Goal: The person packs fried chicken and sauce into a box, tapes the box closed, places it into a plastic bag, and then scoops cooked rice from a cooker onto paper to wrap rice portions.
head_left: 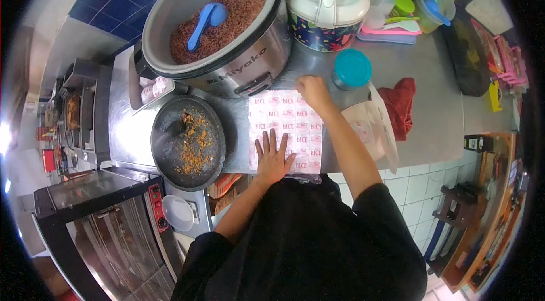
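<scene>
A printed food wrapping paper, white with red lettering, lies on the steel counter in front of me. My left hand rests flat on its lower part, fingers spread. Over the far right corner of the paper is my right hand, its fingers curled closed; whether they pinch the paper or anything else is hidden. Just beyond that hand stands a round tub with a teal lid. Left of the paper sits a stone mortar with orange-brown crumbs and a dark pestle in it.
A large rice cooker holds reddish-brown rice and a blue rice scoop. To its right is a white-lidded, flower-patterned container. Folded paper sheets and a red cloth lie right of my arm. A glass-fronted cabinet stands lower left.
</scene>
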`<state>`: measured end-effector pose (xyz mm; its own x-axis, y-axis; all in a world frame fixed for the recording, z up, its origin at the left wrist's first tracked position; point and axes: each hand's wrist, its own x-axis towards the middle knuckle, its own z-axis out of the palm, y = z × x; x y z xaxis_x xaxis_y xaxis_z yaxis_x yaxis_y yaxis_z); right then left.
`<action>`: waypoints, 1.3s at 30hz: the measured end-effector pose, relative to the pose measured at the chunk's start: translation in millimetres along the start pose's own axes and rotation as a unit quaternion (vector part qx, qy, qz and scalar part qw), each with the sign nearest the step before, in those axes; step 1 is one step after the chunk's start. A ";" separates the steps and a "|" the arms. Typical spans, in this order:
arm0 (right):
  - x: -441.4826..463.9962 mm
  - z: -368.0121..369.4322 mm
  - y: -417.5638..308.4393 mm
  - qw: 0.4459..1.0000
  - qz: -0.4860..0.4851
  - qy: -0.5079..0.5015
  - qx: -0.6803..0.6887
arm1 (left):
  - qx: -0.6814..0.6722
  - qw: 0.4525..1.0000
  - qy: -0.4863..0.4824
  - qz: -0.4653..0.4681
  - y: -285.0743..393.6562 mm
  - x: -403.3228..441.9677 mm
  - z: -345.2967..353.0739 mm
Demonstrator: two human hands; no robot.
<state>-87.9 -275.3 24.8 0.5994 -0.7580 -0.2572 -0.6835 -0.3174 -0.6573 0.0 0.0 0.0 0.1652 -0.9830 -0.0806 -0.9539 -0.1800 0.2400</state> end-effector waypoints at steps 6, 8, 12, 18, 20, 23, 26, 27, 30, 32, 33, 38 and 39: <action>50.5 56.7 13.2 0.980 -0.059 0.155 -0.112 | -0.030 0.998 -0.036 0.049 -0.2 11.4 -5.0; 46.7 56.0 15.8 0.977 -0.102 0.164 -0.096 | -0.049 0.998 -0.040 0.029 -0.7 5.0 3.6; 57.9 52.7 22.0 0.989 -0.072 0.115 -0.061 | -0.112 0.993 -0.031 0.010 -3.4 4.8 -7.9; 48.4 38.7 19.8 0.970 -0.197 0.141 -0.019 | -0.199 0.959 0.171 -0.110 14.2 -69.4 -35.8; -15.0 32.4 -1.1 0.978 -0.186 0.099 -0.006 | -0.242 0.937 0.191 -0.164 14.1 -124.1 -31.0; -91.9 77.9 -49.0 0.980 -0.164 -0.039 0.106 | -0.264 0.875 0.260 -0.313 1.5 -220.1 -36.9; -181.6 169.9 -126.2 0.938 -0.228 -0.174 0.196 | -0.309 0.743 0.341 -0.486 -31.1 -327.5 -28.0; -216.7 198.7 -162.2 0.926 -0.251 -0.219 0.180 | -0.312 0.678 0.384 -0.543 -43.1 -363.2 -25.7; -308.0 290.9 -252.2 0.867 -0.339 -0.338 0.140 | -0.165 0.550 0.499 -0.649 -75.2 -482.6 -17.6; -352.3 360.4 -303.3 0.840 -0.403 -0.347 0.105 | -0.115 0.486 0.511 -0.700 -95.5 -560.8 -15.0; -371.1 397.9 -322.6 0.830 -0.450 -0.321 0.072 | -0.101 0.466 0.509 -0.716 -102.0 -599.3 -8.5; -427.9 542.7 -359.8 0.862 -0.428 -0.257 0.090 | -0.044 0.534 0.430 -0.727 -122.8 -723.2 15.7; -438.4 547.0 -373.4 0.858 -0.440 -0.254 0.080 | -0.004 0.574 0.412 -0.707 -125.1 -735.5 15.8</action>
<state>132.5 487.2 -4.4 0.9857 0.0934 0.1404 0.1686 -0.5264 -0.8333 -6.1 746.1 14.0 0.8392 0.4635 0.2845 0.2813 -0.8177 0.5023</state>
